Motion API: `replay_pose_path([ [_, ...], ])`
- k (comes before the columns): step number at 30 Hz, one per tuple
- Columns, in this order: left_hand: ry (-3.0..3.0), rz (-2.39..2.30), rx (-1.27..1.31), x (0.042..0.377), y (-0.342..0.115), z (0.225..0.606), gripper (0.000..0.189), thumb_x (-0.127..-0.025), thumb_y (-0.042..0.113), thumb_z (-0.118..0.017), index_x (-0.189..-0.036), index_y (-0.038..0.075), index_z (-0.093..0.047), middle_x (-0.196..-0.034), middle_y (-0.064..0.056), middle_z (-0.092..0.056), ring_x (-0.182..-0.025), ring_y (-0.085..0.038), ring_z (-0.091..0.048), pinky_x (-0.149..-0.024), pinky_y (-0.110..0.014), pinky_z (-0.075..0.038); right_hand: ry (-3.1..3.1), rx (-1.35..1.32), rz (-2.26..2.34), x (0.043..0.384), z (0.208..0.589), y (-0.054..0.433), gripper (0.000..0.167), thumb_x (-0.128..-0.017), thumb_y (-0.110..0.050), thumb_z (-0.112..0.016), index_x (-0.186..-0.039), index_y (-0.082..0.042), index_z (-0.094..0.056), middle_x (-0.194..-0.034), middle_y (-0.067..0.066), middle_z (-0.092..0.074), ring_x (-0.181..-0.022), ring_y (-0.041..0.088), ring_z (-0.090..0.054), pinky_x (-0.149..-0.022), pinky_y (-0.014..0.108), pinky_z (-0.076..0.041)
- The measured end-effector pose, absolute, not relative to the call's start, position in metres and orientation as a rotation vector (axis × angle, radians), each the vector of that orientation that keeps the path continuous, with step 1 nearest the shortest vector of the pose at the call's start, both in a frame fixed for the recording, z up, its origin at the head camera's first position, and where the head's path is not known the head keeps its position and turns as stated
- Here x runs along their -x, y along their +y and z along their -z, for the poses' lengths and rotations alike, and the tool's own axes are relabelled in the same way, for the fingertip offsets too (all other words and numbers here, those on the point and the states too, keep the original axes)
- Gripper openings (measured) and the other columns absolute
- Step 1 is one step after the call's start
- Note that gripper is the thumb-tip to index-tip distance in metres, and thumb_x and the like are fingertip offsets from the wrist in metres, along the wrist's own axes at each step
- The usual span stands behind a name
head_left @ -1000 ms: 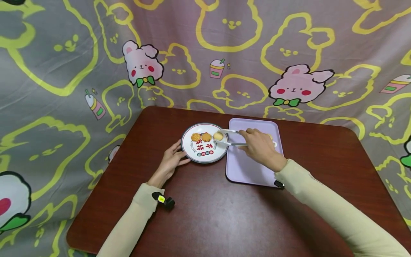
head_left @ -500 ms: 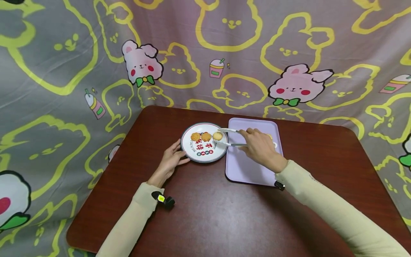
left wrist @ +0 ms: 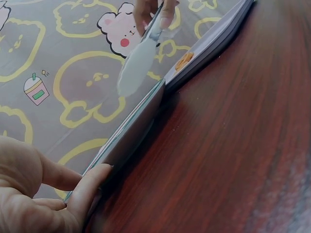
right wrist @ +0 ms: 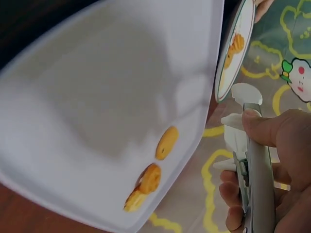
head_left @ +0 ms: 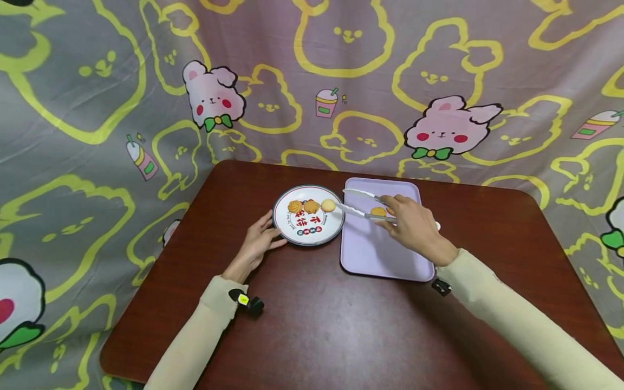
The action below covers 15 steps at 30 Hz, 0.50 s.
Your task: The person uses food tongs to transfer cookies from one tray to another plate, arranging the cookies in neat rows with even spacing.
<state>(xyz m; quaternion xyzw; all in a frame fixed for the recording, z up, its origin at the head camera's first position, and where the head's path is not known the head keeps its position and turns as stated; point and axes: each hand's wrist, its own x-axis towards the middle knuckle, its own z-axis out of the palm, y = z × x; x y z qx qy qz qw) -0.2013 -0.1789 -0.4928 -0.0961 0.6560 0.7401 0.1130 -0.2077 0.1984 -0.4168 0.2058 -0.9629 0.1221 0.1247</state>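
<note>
My left hand (head_left: 255, 242) pinches the near-left rim of a round white plate (head_left: 332, 223) with red lettering. Three cookies lie in a row on it: a swirled cookie (head_left: 294, 207), a flower-shaped cookie (head_left: 311, 206) and a pale round cookie (head_left: 328, 205). In my right hand (head_left: 414, 225) are grey tongs (right wrist: 260, 179) with white tips, held over the lilac tray (head_left: 380, 252). The tongs' arms are spread with nothing between them. On the tray, the right wrist view has an oval cookie (right wrist: 166, 143) beside two touching cookies (right wrist: 149, 178).
The tray stands right beside the plate on a dark red-brown table (head_left: 312, 314). A patterned curtain (head_left: 361, 92) hangs close behind the table and along its left side. The right hand covers part of the tray in the head view.
My right hand has drawn the tongs off the pale round cookie and moved right over the tray. That cookie stays on the plate. The left hand keeps its place at the rim.
</note>
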Motion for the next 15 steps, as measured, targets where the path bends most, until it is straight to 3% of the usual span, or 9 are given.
replay_pose_path([
  [15, 1.919, -2.162, 0.284, 0.201, -0.179, 0.493, 0.072, -0.106, -0.005, -0.046, -0.169, 0.017, -0.017, -0.170, -0.018, -0.027, -0.133, -0.029, -0.053, -0.087, -0.024, -0.066, -2.907, -0.454, -0.344, 0.194, 0.421, 0.243, 0.060, -0.089, -0.035, -0.084, -0.139, -0.009, -0.064, -0.111, 0.016, -0.072, -0.084, 0.028, -0.064, -0.050, 0.040, -0.052],
])
